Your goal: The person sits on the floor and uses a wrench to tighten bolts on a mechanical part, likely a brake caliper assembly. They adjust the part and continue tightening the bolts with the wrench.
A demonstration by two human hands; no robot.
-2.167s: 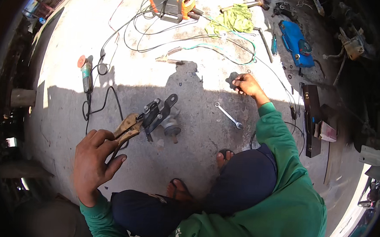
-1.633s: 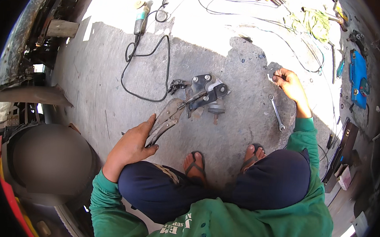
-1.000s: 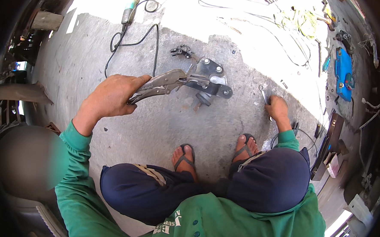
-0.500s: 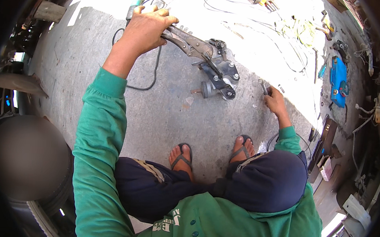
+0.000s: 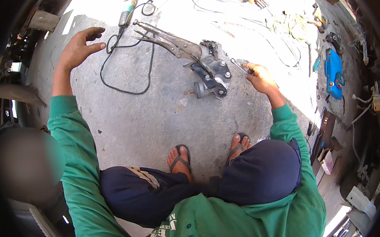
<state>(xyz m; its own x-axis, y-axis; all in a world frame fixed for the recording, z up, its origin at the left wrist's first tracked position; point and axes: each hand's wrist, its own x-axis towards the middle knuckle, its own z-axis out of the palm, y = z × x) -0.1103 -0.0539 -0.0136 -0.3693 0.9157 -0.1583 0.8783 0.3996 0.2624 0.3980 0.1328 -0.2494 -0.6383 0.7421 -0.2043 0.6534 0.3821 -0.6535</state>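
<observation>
My left hand [image 5: 78,50] hangs over the concrete at the far left, fingers apart and nothing in it. In front of me a black metal bracket assembly [image 5: 211,72] lies on the floor, with several bolt heads and a grey cylindrical part [image 5: 202,90] at its near side. Locking pliers [image 5: 181,47] are attached to its upper left, their handles pointing left and unheld. My right hand [image 5: 262,79] is closed on a wrench [image 5: 239,66], whose ring end points toward the assembly without touching it.
A green corded power tool [image 5: 126,14] lies at the back left, its black cord [image 5: 148,84] looping over the floor. On the right are a blue case [image 5: 333,74], scattered tools and a dark wooden piece [image 5: 325,130]. A round blurred object [image 5: 24,165] stands beside my left arm.
My left hand has let go of the locking pliers and moved left. My right hand has lifted the wrench forward and left, closer to the assembly.
</observation>
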